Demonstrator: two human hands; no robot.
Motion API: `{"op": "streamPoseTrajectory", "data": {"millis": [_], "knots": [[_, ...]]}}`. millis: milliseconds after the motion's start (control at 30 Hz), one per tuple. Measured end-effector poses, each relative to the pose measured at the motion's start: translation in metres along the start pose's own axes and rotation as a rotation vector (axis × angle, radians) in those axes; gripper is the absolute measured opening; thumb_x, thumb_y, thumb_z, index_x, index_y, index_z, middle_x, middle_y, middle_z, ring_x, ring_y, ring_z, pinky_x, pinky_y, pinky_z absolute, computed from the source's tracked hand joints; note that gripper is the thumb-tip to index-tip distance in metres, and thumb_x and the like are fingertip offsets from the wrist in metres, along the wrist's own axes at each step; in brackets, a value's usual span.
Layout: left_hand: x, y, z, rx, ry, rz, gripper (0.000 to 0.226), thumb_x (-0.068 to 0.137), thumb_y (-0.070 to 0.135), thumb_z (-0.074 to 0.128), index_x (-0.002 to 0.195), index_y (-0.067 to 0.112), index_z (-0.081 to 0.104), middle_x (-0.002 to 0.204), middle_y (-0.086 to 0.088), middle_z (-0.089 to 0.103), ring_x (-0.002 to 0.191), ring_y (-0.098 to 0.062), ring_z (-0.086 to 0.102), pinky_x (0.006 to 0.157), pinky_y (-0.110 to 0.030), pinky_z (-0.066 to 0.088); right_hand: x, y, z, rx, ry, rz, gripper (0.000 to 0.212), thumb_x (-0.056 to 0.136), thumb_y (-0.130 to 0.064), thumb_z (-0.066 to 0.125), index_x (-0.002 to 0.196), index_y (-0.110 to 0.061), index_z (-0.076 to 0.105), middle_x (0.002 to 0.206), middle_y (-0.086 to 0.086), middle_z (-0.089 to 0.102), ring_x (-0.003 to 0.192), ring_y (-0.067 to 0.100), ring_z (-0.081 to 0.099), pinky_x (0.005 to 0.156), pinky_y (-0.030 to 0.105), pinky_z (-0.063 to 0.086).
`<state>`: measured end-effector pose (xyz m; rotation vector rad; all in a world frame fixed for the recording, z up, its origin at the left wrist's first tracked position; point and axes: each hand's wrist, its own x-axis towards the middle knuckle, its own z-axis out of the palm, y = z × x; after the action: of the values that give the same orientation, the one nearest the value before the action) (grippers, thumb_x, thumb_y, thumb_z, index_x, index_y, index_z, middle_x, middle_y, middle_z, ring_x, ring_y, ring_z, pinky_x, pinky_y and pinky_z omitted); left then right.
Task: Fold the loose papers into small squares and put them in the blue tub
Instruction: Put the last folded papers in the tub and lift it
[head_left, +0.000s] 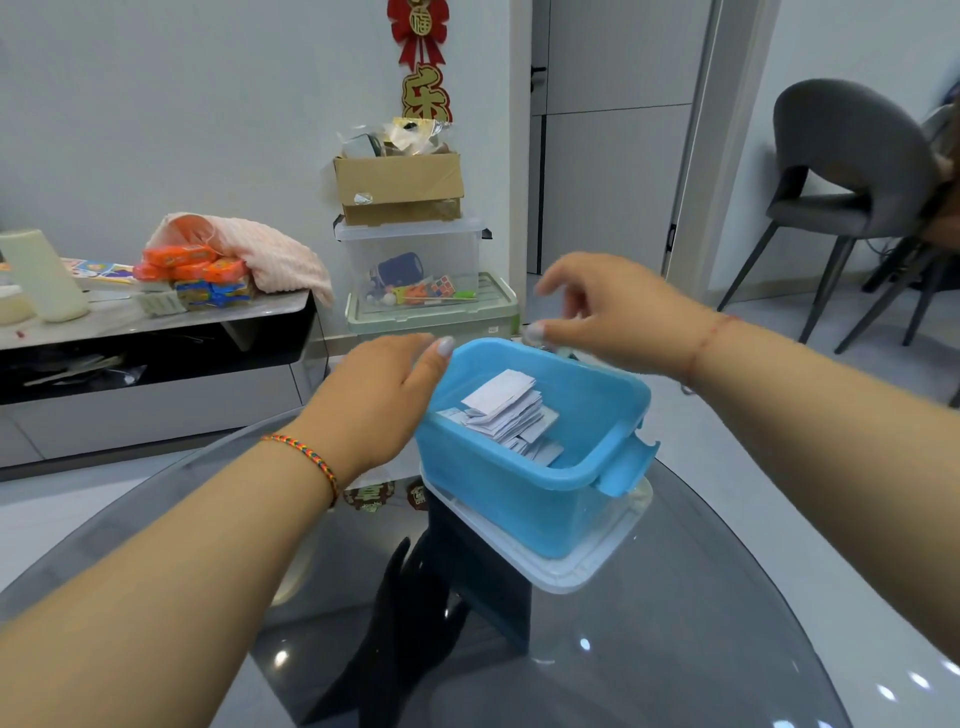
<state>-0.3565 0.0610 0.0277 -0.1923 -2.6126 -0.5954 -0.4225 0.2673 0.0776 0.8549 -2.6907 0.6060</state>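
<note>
The blue tub (519, 499) stands on a clear plastic lid (587, 569) on the dark glass table (685, 654). Inside it lies a pile of several small folded white paper squares (506, 413), the top one tilted. My left hand (379, 400) lies against the tub's left side with straight fingers, and its thumb touches the rim. My right hand (608, 312) hovers over the far rim, slightly blurred, with fingers loosely spread and nothing visible between them. No loose paper shows on the table.
A low cabinet (156, 322) with snack packs and a pink cloth stands at the left. Behind the table are stacked storage bins and a cardboard box (400, 182). A grey chair (852, 171) is at the right.
</note>
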Motion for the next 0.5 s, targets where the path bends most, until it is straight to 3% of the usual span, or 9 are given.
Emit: {"op": "streamPoseTrajectory", "data": {"millis": [100,167,233,300,367,433,500], "knots": [[-0.001,-0.008,0.003,-0.171,0.036,-0.274,0.047,0.100,0.042,0.028,0.077,0.008,0.049,0.076,-0.004,0.053,0.074,-0.023,0.047,0.071,-0.036,0.037,-0.034,0.011,-0.004,0.259,0.353,0.275,0.033,0.087,-0.049,0.056,0.108,-0.023,0.057,0.088,-0.006,0.050,0.084,0.017,0.048,0.070,0.028,0.037],[0.003,-0.022,0.009,-0.320,0.034,-0.428,0.041,0.099,0.039,0.035,0.075,0.010,0.050,0.077,-0.009,0.051,0.075,-0.023,0.047,0.076,-0.037,0.041,-0.061,0.019,0.003,0.512,0.430,0.468,0.039,0.085,-0.049,0.058,0.110,-0.020,0.056,0.099,-0.002,0.056,0.095,0.021,0.053,0.080,0.034,0.044],[0.007,-0.029,0.011,-0.445,0.034,-0.546,0.032,0.096,0.032,0.042,0.072,0.013,0.052,0.081,-0.012,0.053,0.078,-0.023,0.051,0.085,-0.045,0.049,-0.084,0.021,0.019,0.701,0.375,0.619,0.056,0.081,-0.047,0.064,0.120,-0.008,0.055,0.111,0.011,0.060,0.103,0.022,0.055,0.095,0.044,0.044],[0.009,-0.029,0.014,-0.555,0.015,-0.648,0.024,0.097,0.025,0.045,0.082,0.011,0.058,0.093,-0.014,0.062,0.086,-0.024,0.059,0.089,-0.049,0.051,-0.100,0.019,0.037,0.818,0.289,0.701,0.046,0.082,-0.039,0.064,0.098,0.004,0.061,0.093,0.026,0.057,0.085,0.021,0.052,0.088,0.047,0.046],[0.007,-0.025,0.016,-0.721,-0.012,-0.756,0.026,0.100,0.026,0.042,0.104,0.007,0.059,0.102,-0.013,0.067,0.091,-0.023,0.064,0.084,-0.039,0.052,-0.106,0.014,0.052,0.911,0.218,0.759,0.033,0.088,-0.034,0.060,0.078,-0.003,0.063,0.085,0.020,0.061,0.078,0.026,0.053,0.081,0.042,0.046],[0.001,-0.020,0.016,-0.836,-0.016,-0.828,0.031,0.101,0.027,0.038,0.106,0.005,0.060,0.099,-0.013,0.069,0.091,-0.023,0.065,0.084,-0.035,0.050,-0.106,0.012,0.060,0.952,0.172,0.810,0.032,0.090,-0.035,0.059,0.084,-0.005,0.066,0.098,0.018,0.067,0.092,0.032,0.062,0.091,0.043,0.049],[-0.004,-0.017,0.016,-0.869,-0.004,-0.849,0.033,0.101,0.025,0.037,0.107,0.003,0.061,0.094,-0.014,0.070,0.087,-0.023,0.066,0.082,-0.034,0.053,-0.105,0.010,0.061,1.028,0.180,0.831,0.029,0.092,-0.030,0.057,0.090,-0.003,0.065,0.102,0.020,0.067,0.098,0.033,0.063,0.090,0.042,0.051]]}}
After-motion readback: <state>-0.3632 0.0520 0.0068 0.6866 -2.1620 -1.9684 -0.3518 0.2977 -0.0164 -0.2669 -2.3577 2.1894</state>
